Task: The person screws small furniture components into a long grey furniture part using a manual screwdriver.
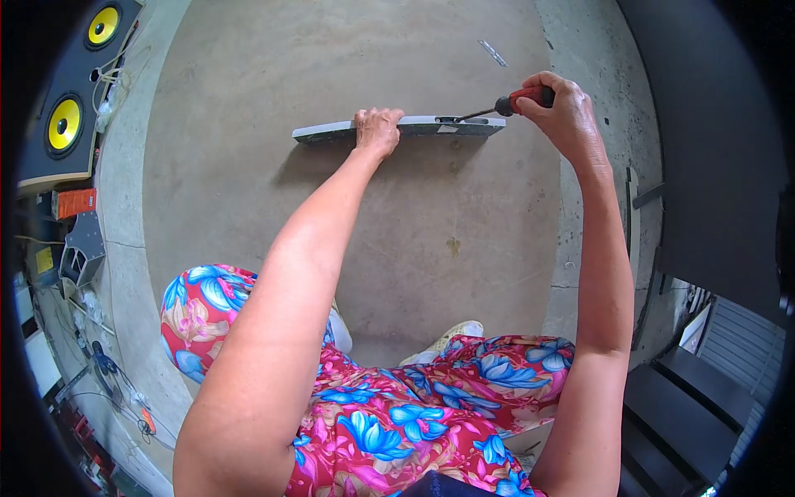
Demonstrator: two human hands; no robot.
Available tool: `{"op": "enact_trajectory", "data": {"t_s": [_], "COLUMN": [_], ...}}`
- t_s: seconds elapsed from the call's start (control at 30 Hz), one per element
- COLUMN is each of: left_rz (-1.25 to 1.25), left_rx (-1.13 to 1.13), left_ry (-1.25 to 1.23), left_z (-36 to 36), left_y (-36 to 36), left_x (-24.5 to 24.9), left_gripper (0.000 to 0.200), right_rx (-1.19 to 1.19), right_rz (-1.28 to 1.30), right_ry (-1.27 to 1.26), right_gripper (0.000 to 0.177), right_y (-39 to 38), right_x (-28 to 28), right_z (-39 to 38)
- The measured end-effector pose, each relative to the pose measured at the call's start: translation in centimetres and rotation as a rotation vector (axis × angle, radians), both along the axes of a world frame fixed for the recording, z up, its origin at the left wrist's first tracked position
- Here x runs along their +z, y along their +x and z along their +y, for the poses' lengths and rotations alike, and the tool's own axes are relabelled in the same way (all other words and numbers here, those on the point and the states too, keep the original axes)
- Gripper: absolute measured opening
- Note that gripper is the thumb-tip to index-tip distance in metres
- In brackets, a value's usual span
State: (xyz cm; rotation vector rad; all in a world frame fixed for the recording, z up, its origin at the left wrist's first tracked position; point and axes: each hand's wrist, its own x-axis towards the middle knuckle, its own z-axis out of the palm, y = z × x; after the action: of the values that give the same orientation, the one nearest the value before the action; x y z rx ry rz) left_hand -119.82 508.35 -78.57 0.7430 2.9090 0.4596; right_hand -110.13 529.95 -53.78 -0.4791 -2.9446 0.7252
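A long, thin panel (331,132) with a pale top edge and a dark face stands on its edge over the concrete floor. The fingers of my left hand (378,132) are wrapped over its top edge, left of the middle. In my right hand (563,116) is a screwdriver (505,105) with a red and black handle, held almost level. Its shaft slants down to the left, and the tip is right at a dark slot (451,119) in the panel's top edge. A small pale label sits just below that slot.
A small clear strip (493,53) lies on the floor beyond the panel. Speakers with yellow cones (64,125), an orange box (74,203) and loose cables line the left side. Dark boards (712,141) stand along the right. My knees in flowered cloth (211,302) are close below.
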Motion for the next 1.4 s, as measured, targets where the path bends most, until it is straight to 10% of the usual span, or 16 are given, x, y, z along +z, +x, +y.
{"op": "enact_trajectory", "data": {"t_s": [0.77, 1.4], "left_rz": [0.011, -0.003], "left_rx": [-0.008, 0.002], "left_ry": [-0.002, 0.006], "left_z": [0.1, 0.2], "left_y": [0.0, 0.1], "left_x": [-0.1, -0.1], "left_gripper": [0.02, 0.026], "right_rx": [-0.24, 0.039], "right_rz": [0.012, 0.004], "right_ry": [-0.08, 0.119], "right_gripper": [0.028, 0.025], "right_y": [-0.8, -0.8], "right_x": [-2.3, -0.2], "right_z": [3.0, -0.9]}}
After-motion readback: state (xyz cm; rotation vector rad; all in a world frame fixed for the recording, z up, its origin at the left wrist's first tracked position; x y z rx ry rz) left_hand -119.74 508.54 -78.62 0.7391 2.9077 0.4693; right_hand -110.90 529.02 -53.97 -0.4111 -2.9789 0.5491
